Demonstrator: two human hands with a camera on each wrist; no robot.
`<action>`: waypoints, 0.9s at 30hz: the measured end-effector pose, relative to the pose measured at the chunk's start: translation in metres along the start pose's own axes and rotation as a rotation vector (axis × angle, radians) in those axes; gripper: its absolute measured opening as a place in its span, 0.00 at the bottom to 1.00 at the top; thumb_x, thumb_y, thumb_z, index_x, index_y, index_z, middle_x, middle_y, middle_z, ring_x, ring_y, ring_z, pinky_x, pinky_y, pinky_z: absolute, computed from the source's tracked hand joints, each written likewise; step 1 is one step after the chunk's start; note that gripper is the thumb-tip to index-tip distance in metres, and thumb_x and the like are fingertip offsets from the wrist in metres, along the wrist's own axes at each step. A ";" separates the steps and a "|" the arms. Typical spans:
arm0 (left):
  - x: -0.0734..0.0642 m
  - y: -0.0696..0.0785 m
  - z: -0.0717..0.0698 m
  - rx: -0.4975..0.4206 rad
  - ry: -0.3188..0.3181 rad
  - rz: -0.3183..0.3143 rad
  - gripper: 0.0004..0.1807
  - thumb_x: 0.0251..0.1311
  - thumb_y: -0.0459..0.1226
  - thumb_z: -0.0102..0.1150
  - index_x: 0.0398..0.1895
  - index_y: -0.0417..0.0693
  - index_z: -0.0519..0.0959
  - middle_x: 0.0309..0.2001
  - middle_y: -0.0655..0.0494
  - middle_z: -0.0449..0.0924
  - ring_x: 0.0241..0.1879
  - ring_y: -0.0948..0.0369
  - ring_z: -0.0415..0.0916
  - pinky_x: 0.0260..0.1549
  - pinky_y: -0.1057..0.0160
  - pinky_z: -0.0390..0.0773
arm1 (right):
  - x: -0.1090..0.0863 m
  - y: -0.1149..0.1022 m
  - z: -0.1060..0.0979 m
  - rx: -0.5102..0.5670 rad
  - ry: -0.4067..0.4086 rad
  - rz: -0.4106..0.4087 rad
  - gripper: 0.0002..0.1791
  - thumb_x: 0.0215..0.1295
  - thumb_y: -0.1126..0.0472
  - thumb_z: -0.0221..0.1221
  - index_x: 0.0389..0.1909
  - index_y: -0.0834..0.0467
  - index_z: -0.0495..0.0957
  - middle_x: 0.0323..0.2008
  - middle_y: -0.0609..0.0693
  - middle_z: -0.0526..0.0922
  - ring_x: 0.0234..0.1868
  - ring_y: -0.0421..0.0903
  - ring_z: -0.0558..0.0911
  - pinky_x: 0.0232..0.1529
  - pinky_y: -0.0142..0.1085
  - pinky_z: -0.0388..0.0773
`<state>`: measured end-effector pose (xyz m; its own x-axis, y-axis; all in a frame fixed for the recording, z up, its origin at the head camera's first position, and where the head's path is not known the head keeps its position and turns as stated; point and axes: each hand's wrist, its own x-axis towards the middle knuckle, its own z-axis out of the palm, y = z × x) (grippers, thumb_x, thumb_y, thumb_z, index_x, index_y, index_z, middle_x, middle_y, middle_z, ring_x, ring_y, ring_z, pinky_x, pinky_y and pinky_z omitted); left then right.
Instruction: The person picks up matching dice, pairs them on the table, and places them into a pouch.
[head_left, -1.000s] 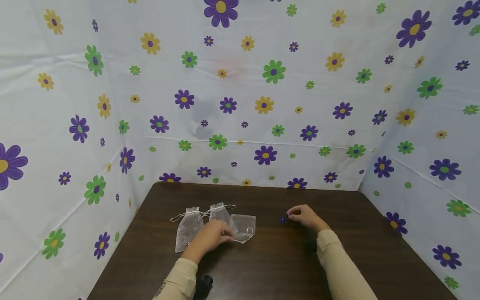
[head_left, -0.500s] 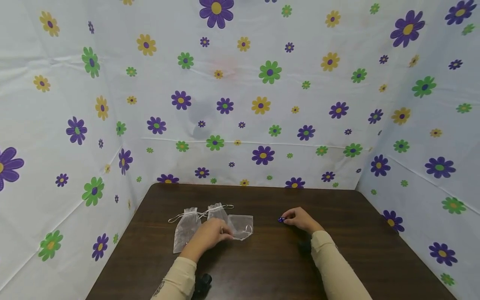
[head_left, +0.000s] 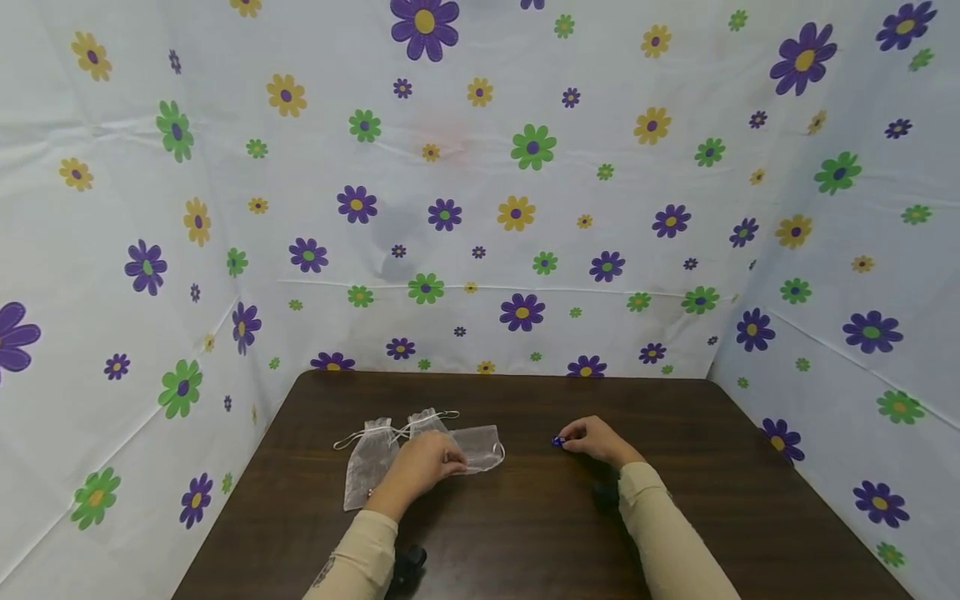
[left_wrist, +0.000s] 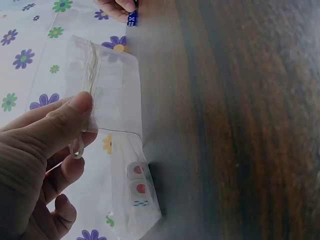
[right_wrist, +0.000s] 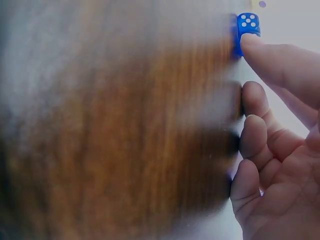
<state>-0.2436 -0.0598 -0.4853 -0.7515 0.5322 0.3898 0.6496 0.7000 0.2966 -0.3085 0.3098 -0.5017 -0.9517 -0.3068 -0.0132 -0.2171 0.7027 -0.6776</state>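
In the head view my left hand (head_left: 417,468) pinches the drawstring edge of a sheer white drawstring pouch (head_left: 480,444). The left wrist view shows this pouch (left_wrist: 117,85) flat, its cord under my thumb. Behind it, another sheer pouch (left_wrist: 122,210) holds white dice (left_wrist: 139,189) with red and blue pips. On the right, my right hand (head_left: 600,440) rests low at the table and pinches blue dice (head_left: 558,441) between thumb and finger. A white five-pip face shows on one blue die (right_wrist: 248,21) in the right wrist view; the thumb covers part of the dice.
Two more sheer pouches, one at the left (head_left: 371,467) and one in the middle (head_left: 425,422), lie by my left hand with cords spread out. The dark wooden table (head_left: 517,533) meets flowered white cloth (head_left: 457,200) at the back and sides.
My right hand has moved slightly left and brought one blue die against the other. The pouch in my left hand has tilted, its far end lifting a little.
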 end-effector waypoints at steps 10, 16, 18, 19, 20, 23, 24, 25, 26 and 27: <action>0.001 0.004 0.008 0.041 0.048 0.081 0.02 0.52 0.41 0.76 0.27 0.58 0.90 0.28 0.68 0.85 0.31 0.65 0.78 0.33 0.63 0.77 | 0.002 0.000 0.001 -0.008 0.016 0.029 0.05 0.64 0.67 0.67 0.40 0.62 0.87 0.34 0.48 0.82 0.35 0.45 0.76 0.40 0.38 0.73; 0.002 0.003 0.012 0.054 0.055 0.083 0.02 0.52 0.42 0.76 0.27 0.59 0.90 0.30 0.68 0.85 0.32 0.65 0.78 0.33 0.63 0.77 | 0.003 -0.001 0.002 -0.008 0.012 0.026 0.06 0.64 0.67 0.68 0.40 0.62 0.86 0.33 0.48 0.81 0.35 0.45 0.75 0.38 0.38 0.72; 0.001 0.002 0.013 0.060 0.050 0.084 0.02 0.52 0.43 0.76 0.27 0.60 0.90 0.29 0.69 0.85 0.32 0.65 0.78 0.33 0.63 0.77 | 0.003 0.000 0.002 -0.001 0.008 0.033 0.06 0.64 0.67 0.68 0.41 0.62 0.86 0.33 0.48 0.80 0.35 0.45 0.74 0.38 0.38 0.72; 0.001 0.001 0.014 0.062 0.048 0.084 0.02 0.52 0.43 0.76 0.28 0.60 0.90 0.29 0.69 0.85 0.32 0.65 0.78 0.33 0.63 0.78 | 0.003 0.000 0.002 0.001 0.007 0.034 0.07 0.63 0.67 0.68 0.41 0.62 0.86 0.33 0.48 0.80 0.35 0.45 0.74 0.37 0.38 0.72; 0.001 0.001 0.014 0.066 0.046 0.083 0.02 0.53 0.43 0.76 0.28 0.60 0.90 0.29 0.69 0.85 0.32 0.65 0.78 0.33 0.63 0.78 | 0.003 0.001 0.002 0.004 0.006 0.036 0.07 0.63 0.67 0.68 0.42 0.62 0.86 0.33 0.48 0.79 0.34 0.45 0.74 0.37 0.37 0.72; 0.001 0.001 0.014 0.074 0.046 0.081 0.02 0.53 0.43 0.76 0.28 0.59 0.90 0.28 0.68 0.84 0.32 0.65 0.79 0.34 0.62 0.78 | 0.003 0.000 0.002 0.011 0.014 0.036 0.09 0.63 0.68 0.68 0.43 0.63 0.85 0.33 0.49 0.79 0.35 0.46 0.74 0.37 0.37 0.72; 0.002 0.000 0.014 0.075 0.049 0.081 0.02 0.53 0.43 0.76 0.28 0.59 0.90 0.28 0.68 0.84 0.32 0.65 0.79 0.34 0.62 0.78 | 0.003 -0.001 0.002 0.008 0.017 0.030 0.09 0.62 0.68 0.68 0.43 0.63 0.85 0.33 0.49 0.79 0.34 0.46 0.74 0.36 0.37 0.72; 0.002 0.001 0.013 0.071 0.051 0.081 0.02 0.53 0.43 0.76 0.28 0.59 0.90 0.28 0.68 0.84 0.32 0.64 0.79 0.33 0.62 0.78 | 0.003 -0.001 0.002 0.005 0.020 0.030 0.09 0.63 0.68 0.68 0.43 0.63 0.85 0.33 0.49 0.79 0.34 0.46 0.74 0.37 0.37 0.72; 0.002 0.001 0.013 0.069 0.054 0.082 0.03 0.53 0.43 0.76 0.28 0.59 0.90 0.28 0.68 0.84 0.32 0.65 0.78 0.33 0.62 0.78 | 0.003 -0.001 0.003 0.004 0.021 0.032 0.08 0.63 0.67 0.68 0.43 0.63 0.85 0.33 0.49 0.79 0.34 0.46 0.74 0.37 0.37 0.72; 0.002 0.001 0.013 0.064 0.056 0.084 0.03 0.53 0.43 0.76 0.28 0.58 0.90 0.28 0.68 0.84 0.31 0.65 0.78 0.33 0.62 0.78 | 0.003 -0.001 0.003 0.000 0.022 0.028 0.08 0.63 0.67 0.68 0.43 0.63 0.85 0.33 0.49 0.79 0.34 0.46 0.74 0.37 0.37 0.72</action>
<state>-0.2461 -0.0521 -0.4955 -0.6863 0.5640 0.4593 0.6997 0.6844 0.2052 -0.3108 0.3057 -0.5033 -0.9618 -0.2732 -0.0160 -0.1907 0.7110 -0.6768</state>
